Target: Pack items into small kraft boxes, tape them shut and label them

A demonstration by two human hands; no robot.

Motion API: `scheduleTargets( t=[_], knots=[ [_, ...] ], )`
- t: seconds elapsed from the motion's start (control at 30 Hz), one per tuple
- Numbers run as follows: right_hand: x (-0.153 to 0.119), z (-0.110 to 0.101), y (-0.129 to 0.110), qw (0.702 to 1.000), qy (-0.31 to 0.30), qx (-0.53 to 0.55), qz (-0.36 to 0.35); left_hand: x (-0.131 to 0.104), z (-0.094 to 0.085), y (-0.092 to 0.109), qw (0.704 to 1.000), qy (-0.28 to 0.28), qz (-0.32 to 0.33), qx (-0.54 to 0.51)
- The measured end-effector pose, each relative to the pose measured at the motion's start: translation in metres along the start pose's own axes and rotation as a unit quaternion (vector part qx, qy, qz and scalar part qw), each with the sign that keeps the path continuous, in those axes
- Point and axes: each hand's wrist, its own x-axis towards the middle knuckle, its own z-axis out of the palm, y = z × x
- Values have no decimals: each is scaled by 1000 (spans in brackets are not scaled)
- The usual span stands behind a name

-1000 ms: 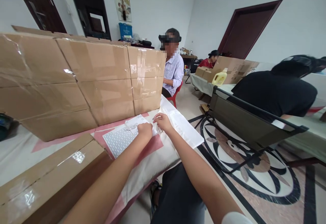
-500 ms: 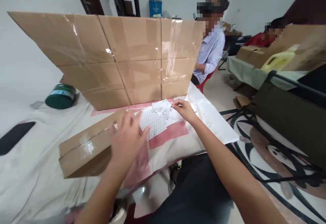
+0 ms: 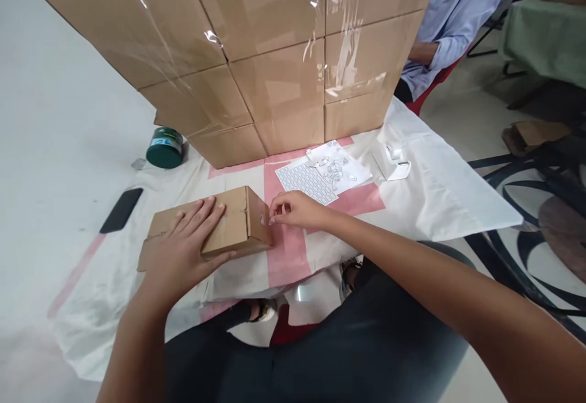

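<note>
A closed cardboard box [image 3: 231, 207] lies on the cloth-covered table in front of me. My left hand [image 3: 187, 241] rests on its top, fingers stretched out and a little apart, with the thumb along the near edge. At the box's right end, my right hand [image 3: 295, 209] has thumb and fingertips pinched together close to the end face. Something tiny and pale seems to be at those fingertips, too small to name. Just beyond the right hand are a sheet printed with rows of small outlined labels [image 3: 304, 180] and a white paper [image 3: 345, 171] with a line drawing and small scraps on it.
Behind the papers stands a tall taped cardboard panel [image 3: 279, 79]. A green tub [image 3: 165, 148] and a dark phone-like slab [image 3: 121, 210] are on the left. To the right is a small folded white holder [image 3: 394, 165]. Another person's sleeve [image 3: 471, 18] shows beyond the panel.
My right hand has gone from above the papers to the box's right end. My left hand, raised and blurred before, now lies on the box. The view has tilted down.
</note>
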Motion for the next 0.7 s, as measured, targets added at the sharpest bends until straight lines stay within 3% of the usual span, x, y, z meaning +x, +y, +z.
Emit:
scheduleTargets(
  t=[0.4, 0.7],
  knots=[
    [21, 27, 20, 985, 45, 155, 63, 4, -4, 3, 1000, -6, 1, -18],
    [19, 17, 20, 987, 4, 148, 57, 4, -4, 2, 1000, 0, 7, -13]
  ],
)
